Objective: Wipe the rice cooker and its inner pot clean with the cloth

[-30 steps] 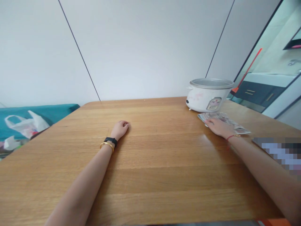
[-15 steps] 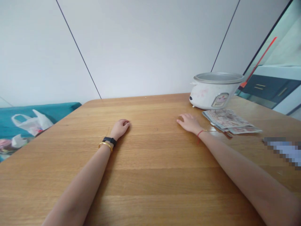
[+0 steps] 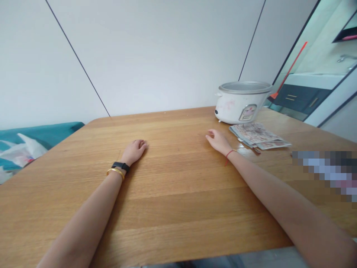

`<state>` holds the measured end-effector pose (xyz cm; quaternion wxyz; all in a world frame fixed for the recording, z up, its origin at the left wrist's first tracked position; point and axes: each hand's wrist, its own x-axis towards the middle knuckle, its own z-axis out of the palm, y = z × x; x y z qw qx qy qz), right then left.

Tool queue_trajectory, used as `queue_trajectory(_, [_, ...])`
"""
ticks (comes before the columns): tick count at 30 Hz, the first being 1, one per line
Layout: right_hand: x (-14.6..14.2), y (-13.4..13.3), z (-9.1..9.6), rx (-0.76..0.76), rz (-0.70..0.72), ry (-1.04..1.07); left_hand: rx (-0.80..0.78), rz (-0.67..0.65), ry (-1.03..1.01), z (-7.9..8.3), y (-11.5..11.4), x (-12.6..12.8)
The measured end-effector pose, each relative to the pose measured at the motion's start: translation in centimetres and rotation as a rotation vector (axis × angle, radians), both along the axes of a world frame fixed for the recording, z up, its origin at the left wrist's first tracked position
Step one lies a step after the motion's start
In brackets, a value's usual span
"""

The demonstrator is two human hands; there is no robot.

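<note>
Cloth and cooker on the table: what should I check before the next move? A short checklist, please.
1. Left hand free: ok, no held thing shows.
2. Right hand clear of the cloth: ok, a gap shows between them.
3. Cloth folded and lying flat: ok, in front of the cooker.
4. Cooker upright: ok.
5. Cooker covered: not ok, no lid on it.
6. Cooker empty: cannot tell, its bottom is hidden.

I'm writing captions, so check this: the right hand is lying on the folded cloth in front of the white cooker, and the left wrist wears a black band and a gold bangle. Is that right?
Not quite: the head view shows the right hand off the folded cloth, to its left. The rest is right.
</note>
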<state>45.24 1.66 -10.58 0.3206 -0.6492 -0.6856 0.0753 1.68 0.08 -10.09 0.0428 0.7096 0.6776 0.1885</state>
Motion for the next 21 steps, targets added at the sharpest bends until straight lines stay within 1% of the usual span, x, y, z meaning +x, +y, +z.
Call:
queue_trajectory(3, [-0.5,-0.4,0.3,0.053,-0.075,-0.135,0.055,0.038,0.039,0.1,-0.4,0.2])
queue_trajectory(4, [-0.6,-0.5,0.4,0.041,-0.1,-0.162,0.065,0.057,0.049,0.1,-0.5,0.3])
queue_trajectory(6, [-0.6,-0.8,0.8,-0.034,-0.127,-0.196,0.031,0.069,0.07,0.3,-0.6,0.5])
queue_trajectory(9, [-0.3,-1.0,1.2,-0.11,-0.087,-0.266,-0.048,0.052,0.083,0.6,-0.8,0.7])
queue_trajectory(12, [0.3,-1.0,1.2,-0.1,-0.053,-0.285,-0.018,0.061,0.076,0.7,-0.7,0.7])
queue_trajectory(14, [0.5,-1.0,1.0,-0.089,-0.073,-0.278,-0.002,0.062,0.084,0.8,-0.7,0.7])
queue_trajectory(17, [0.6,-1.0,0.7,-0.065,-0.096,-0.321,-0.037,0.039,0.115,0.9,-0.8,0.8])
queue_trajectory(21, [0.5,-1.0,0.5,-0.072,-0.123,-0.348,-0.037,0.076,0.101,1.1,-1.0,1.0])
